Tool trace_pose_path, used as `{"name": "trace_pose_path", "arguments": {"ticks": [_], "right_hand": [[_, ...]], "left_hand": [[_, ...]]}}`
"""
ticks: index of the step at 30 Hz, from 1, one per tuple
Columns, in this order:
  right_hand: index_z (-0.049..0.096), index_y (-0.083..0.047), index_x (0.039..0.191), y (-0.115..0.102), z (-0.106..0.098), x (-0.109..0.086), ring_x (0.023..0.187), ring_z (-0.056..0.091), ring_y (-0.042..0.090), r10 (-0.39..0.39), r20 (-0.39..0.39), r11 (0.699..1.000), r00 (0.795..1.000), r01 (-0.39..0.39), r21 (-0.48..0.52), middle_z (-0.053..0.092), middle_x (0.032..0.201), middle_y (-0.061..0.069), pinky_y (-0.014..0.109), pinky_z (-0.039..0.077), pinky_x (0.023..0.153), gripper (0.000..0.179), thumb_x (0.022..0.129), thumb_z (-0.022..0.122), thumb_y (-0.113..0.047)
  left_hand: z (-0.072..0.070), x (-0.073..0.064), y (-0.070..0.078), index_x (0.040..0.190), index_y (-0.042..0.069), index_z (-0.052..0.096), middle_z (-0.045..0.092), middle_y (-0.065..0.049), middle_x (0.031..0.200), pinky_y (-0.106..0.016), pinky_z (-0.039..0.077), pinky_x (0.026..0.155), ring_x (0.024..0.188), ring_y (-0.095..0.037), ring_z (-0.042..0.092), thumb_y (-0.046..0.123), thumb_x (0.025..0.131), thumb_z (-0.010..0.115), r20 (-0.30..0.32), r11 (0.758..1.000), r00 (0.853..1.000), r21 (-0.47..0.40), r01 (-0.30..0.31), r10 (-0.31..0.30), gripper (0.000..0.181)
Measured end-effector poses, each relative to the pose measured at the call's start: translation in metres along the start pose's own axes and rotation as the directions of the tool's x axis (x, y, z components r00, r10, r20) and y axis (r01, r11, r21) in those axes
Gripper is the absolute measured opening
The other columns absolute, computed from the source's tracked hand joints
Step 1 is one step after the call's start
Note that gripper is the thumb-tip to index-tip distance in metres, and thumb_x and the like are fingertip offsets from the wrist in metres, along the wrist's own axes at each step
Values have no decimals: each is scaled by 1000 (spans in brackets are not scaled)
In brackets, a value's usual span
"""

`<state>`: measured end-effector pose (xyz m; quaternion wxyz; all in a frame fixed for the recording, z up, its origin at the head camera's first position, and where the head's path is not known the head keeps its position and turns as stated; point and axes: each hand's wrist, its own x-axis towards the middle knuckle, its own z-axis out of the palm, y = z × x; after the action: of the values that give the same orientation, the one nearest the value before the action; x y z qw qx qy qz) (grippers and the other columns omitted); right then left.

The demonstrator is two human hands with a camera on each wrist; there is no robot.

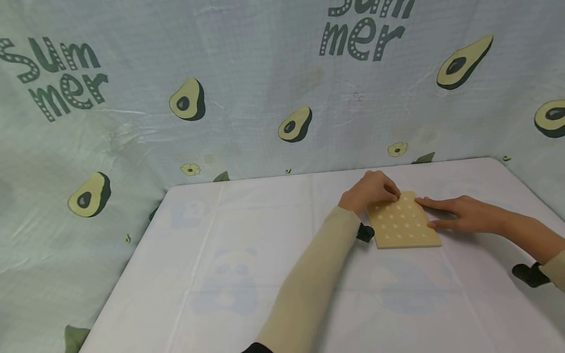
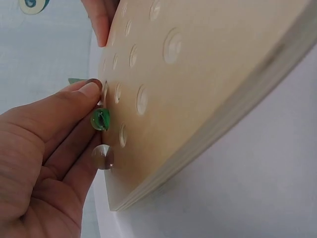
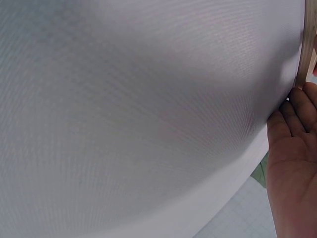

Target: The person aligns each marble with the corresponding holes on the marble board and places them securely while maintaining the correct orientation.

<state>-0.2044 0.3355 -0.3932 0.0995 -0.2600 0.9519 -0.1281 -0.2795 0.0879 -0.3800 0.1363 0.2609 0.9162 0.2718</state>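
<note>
A square wooden board (image 1: 408, 235) with rows of round hollows lies flat on the table. At its far left part, my left hand (image 1: 370, 190) pinches a small dark marble (image 2: 94, 83) between thumb and fingers, right at one of the hollows. In the left wrist view a green marble (image 2: 100, 119) and a clear marble (image 2: 103, 157) sit on the board's surface just below those fingertips. My right hand (image 1: 470, 214) touches the board's right edge with extended fingers. In the right wrist view, the right hand's fingers (image 3: 302, 106) meet the board's side (image 3: 308, 44).
The board stands on a table (image 1: 265, 235) covered with a pale cloth bearing faint prints. Behind it hangs a light curtain (image 1: 247, 63) with avocado prints and lettering. A dark wrist strap piece (image 1: 365, 233) is beside the board's left edge.
</note>
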Motion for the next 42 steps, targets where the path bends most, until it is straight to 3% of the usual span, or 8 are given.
{"name": "trace_pose_path", "arguments": {"ticks": [16, 20, 22, 27, 29, 34, 38, 42], "right_hand": [[48, -8, 152, -2, -1, 2, 118, 63, 39, -4, 0, 1000, 1000, 4, -4, 49, 148, 26, 53, 53, 87, 71, 96, 69, -46], [48, -7, 151, -3, -2, 2, 119, 62, 42, 4, -1, 1000, 1000, -4, -8, 49, 148, 27, 56, 52, 89, 71, 96, 69, -45], [48, -7, 151, -3, -2, 1, 120, 60, 45, 16, 4, 1000, 1000, -16, -12, 49, 147, 28, 58, 51, 90, 71, 96, 69, -46], [46, -8, 153, -2, 2, 1, 124, 56, 50, 36, 20, 999, 999, -36, -10, 47, 148, 29, 61, 49, 92, 73, 96, 67, -49], [45, -8, 153, -1, 3, 0, 125, 55, 50, 35, 20, 999, 999, -35, -5, 47, 148, 29, 61, 49, 92, 73, 96, 67, -48], [47, -8, 152, -1, 4, 0, 126, 56, 49, 14, 9, 1000, 1000, -14, 0, 49, 148, 27, 61, 49, 94, 71, 96, 68, -46], [47, -8, 152, -1, 4, 1, 124, 57, 49, 4, 6, 1000, 1000, -4, -10, 49, 148, 28, 61, 49, 93, 71, 96, 68, -46], [46, -9, 153, -1, 3, 3, 125, 56, 49, 17, 12, 1000, 1000, -17, -19, 48, 148, 28, 61, 49, 92, 72, 96, 68, -47]], "left_hand": [[-3, -1, -6, 112, 26, 81, 73, 18, 108, -11, 45, 74, 92, 3, 56, 28, 95, 74, 6, 999, 1000, -38, 3, -3, 18], [-11, -4, -9, 121, 26, 77, 72, 18, 114, -13, 45, 75, 91, 2, 56, 31, 100, 67, 2, 999, 1000, -53, 2, -2, 23], [-20, -9, -12, 125, 24, 75, 72, 17, 117, -13, 43, 81, 97, 1, 56, 32, 102, 64, -21, 999, 1000, -46, -9, 8, 26], [-55, -37, -32, 127, 15, 73, 74, 6, 120, -16, 46, 92, 112, -7, 63, 27, 105, 60, -93, 993, 990, 62, -105, 110, 29], [-68, -52, -42, 127, 11, 73, 73, 1, 122, -19, 51, 90, 112, -11, 66, 25, 104, 61, -97, 986, 984, 95, -137, 147, 29], [-93, -93, -63, 126, 9, 73, 72, -3, 125, -25, 52, 95, 118, -16, 65, 22, 103, 63, -66, 981, 988, 144, -129, 139, 28], [-99, -119, -78, 126, 7, 73, 71, -5, 127, -31, 51, 100, 120, -20, 65, 18, 102, 64, 0, 971, 991, 198, -131, 133, 28], [-93, -138, -93, 126, 7, 73, 71, -5, 128, -31, 51, 99, 120, -20, 64, 17, 101, 67, 47, 961, 990, 238, -137, 130, 28]]}}
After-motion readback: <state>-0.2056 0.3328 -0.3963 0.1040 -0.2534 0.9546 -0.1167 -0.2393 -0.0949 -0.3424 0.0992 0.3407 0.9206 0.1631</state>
